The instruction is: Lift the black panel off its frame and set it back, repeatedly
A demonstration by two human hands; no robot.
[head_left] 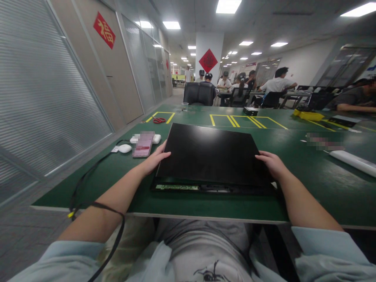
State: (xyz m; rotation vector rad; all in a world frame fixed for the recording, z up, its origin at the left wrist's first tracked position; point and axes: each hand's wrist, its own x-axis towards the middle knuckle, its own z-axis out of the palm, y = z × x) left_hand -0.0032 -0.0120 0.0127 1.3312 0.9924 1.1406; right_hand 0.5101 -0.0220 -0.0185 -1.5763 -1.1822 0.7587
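Note:
Between my hands is a flat black screen panel [210,154], its dark glossy face turned up. A narrow green circuit board [176,187] shows along the near edge, over what looks like a black frame or base [235,190] beneath. My left hand [155,158] grips the panel's left edge, thumb on the top face and fingers hidden behind the side. On the opposite edge, my right hand [272,163] holds it the same way. The panel's far side appears slightly raised, though I cannot tell whether it is wholly off the base.
Left of the panel lie a phone [143,145], a white rounded device [124,148] and a black cable [88,172] crossing my left forearm. Red scissors [159,120], a plastic cup [185,106] and a black box [250,111] stand farther back. A white roll [354,162] lies right on the green table [311,188].

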